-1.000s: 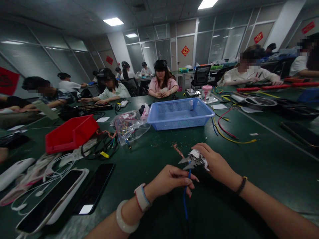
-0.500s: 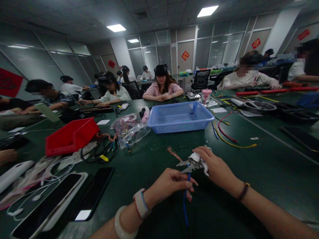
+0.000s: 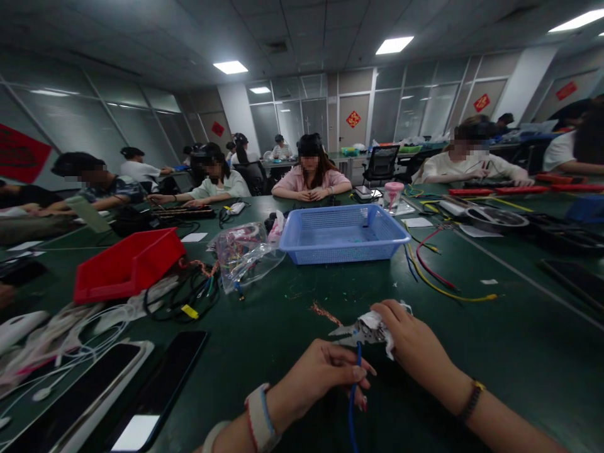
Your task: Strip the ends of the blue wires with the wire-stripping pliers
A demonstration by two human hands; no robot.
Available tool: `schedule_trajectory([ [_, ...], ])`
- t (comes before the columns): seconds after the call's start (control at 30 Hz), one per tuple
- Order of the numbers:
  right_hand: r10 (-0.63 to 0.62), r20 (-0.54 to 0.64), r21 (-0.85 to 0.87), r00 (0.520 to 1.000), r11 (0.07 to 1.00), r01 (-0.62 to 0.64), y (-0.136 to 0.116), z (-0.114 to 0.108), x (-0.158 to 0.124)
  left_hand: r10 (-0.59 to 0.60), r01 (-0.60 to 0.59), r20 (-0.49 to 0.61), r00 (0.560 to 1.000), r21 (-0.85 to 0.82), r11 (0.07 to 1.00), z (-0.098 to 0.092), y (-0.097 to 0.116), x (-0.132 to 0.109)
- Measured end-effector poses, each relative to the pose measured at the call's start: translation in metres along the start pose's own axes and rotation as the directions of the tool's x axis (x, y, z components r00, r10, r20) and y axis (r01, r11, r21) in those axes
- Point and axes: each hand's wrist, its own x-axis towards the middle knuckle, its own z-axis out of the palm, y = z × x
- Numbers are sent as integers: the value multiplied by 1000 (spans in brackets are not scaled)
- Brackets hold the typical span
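My left hand (image 3: 333, 371) pinches a blue wire (image 3: 352, 409) between thumb and fingers, and the wire's lower end hangs toward me. The wire's upper end lies between the jaws of metal wire strippers (image 3: 361, 332). My right hand (image 3: 408, 333) is closed around the strippers' handles, which are wrapped in white tissue or cloth (image 3: 375, 321). In this frame the jaws look nearly together at the wire. Just beyond their tips, a tuft of bare copper strands (image 3: 324, 313) lies on the dark green table (image 3: 264, 352).
A blue basket (image 3: 346, 251) stands ahead. Left of it are a clear bag of wires (image 3: 245, 258), a red bin (image 3: 129, 267), black cables and phones (image 3: 160, 384). Yellow and red wires (image 3: 438, 277) lie to the right. Several people sit around the table.
The stripper jaws have closed further on the blue wire. The view has tilted up slightly, so table things sit lower; both hands keep their holds.
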Motion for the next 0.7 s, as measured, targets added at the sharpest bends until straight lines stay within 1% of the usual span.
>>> schedule_trajectory([
  [0.07, -3, 7, -12, 1000, 1000, 3, 1, 2, -1, 2, -2, -6, 1000, 9, 1000, 0, -1, 1],
  [0.17, -17, 7, -34, 1000, 999, 17, 4, 3, -2, -25, 25, 28, 999, 8, 1000, 0, -2, 2],
  [0.33, -31, -1, -46, 1000, 998, 31, 7, -3, -6, -51, 48, 88, 995, 30, 998, -1, 0, 0],
  [0.4, -31, 4, -20, 1000, 999, 31, 7, -5, -9, -44, 36, 120, 992, 63, 997, -3, 2, -2],
  [0.5, -45, -27, -7, 999, 999, 45, 10, -5, -14, -23, 7, 140, 990, 115, 993, -6, 5, -6],
  [0.6, -102, -84, -43, 991, 994, 99, 21, -7, -14, -41, 21, 140, 989, 143, 989, -10, 7, -7],
  [0.7, -215, -110, -61, 970, 976, 210, 36, -9, -11, -98, 74, 139, 985, 168, 983, -13, 8, -5],
])
